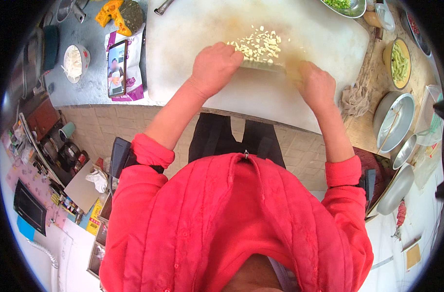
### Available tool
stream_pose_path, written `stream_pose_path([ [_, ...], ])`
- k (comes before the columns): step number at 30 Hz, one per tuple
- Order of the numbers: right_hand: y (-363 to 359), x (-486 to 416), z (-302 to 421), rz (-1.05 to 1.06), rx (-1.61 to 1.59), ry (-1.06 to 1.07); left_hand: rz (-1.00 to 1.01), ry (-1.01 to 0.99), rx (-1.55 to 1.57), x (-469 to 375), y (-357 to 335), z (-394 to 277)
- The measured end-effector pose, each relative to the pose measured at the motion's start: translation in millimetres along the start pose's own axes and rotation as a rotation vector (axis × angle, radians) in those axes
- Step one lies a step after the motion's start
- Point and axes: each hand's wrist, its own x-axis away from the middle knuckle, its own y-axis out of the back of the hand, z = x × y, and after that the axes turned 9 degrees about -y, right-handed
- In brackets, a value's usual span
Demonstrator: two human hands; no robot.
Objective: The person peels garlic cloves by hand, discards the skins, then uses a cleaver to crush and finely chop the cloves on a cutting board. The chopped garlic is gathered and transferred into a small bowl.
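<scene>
A large white cutting board (192,36) lies before me, with small pale chopped pieces (264,43), perhaps garlic, spread near its middle. Just below the pieces, a blurred knife blade (264,65) spans the space between my hands. My right hand (316,84) is closed around the knife's light-coloured handle. At the blade's other end is my left hand (217,67), its fingers curled at the tip of the blade; whether they pinch the metal or only rest on it is hard to tell.
A bowl of white shreds (74,64), a phone (117,69) on a purple-and-white packet and a cut pumpkin (130,16) stand left. On the right are a crumpled cloth (354,100), a bowl of green pieces (399,64) and a metal basin (388,120). A metal bowl of chopped greens (357,9) sits on the board's far right.
</scene>
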Motion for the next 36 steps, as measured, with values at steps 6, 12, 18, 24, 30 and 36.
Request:
stream_pose_path([
  [6, 17, -15, 13, -0.019, 0.058, 0.014, -0.048, 0.066, 0.012, -1, 1, 8],
  [12, 23, -26, 19, -0.018, 0.102, -0.032, -0.047, 0.071, -0.041, -3, 3, 3],
  [18, 20, -38, 17, 0.006, 0.126, 0.028, -0.001, 0.075, -0.076, -1, 1, 8],
  [24, 35, -49, 23, -0.170, 0.190, 0.169, -0.071, 0.298, 0.009, 3, 0, 2],
  [30, 32, -57, 22, -0.155, 0.189, 0.192, -0.025, 0.302, -0.001, 3, 2, 9],
  [36, 28, -67, 19, -0.094, 0.109, 0.131, 0.015, 0.229, -0.065, -3, 3, 11],
])
